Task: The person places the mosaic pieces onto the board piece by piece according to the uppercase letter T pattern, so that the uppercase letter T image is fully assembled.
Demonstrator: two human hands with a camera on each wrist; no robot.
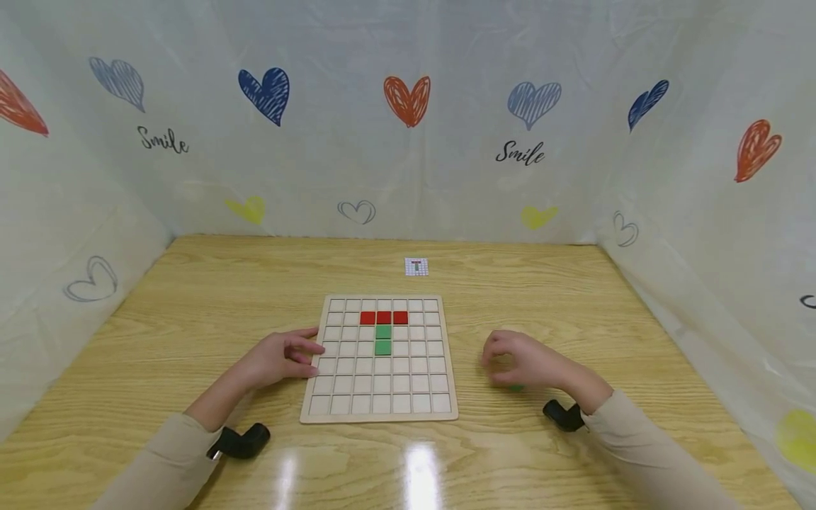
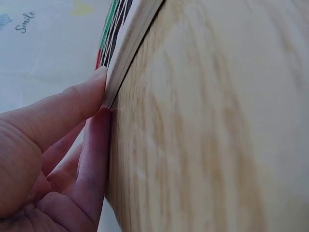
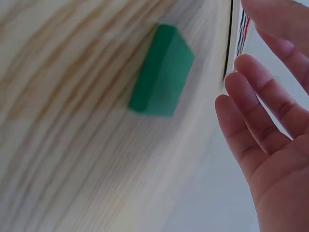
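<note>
A wooden grid board (image 1: 381, 405) lies flat on the table. Three red tiles (image 1: 384, 318) form a row in its upper part, and two green tiles (image 1: 383, 348) sit in a column under the middle one. My left hand (image 1: 280, 359) rests at the board's left edge; in the left wrist view, the thumb (image 2: 67, 108) touches that edge. To the right of the board, my right hand (image 1: 525, 361) hovers above the table with relaxed fingers, holding nothing. A loose green tile (image 3: 163, 72) lies on the wood below it, apart from the fingers and mostly hidden in the head view.
A small printed card (image 1: 416, 267) with a red and green T pattern lies behind the board. The wooden table (image 1: 255, 276) is bordered at the back and sides by a pale curtain (image 1: 459, 177) with hearts and writing.
</note>
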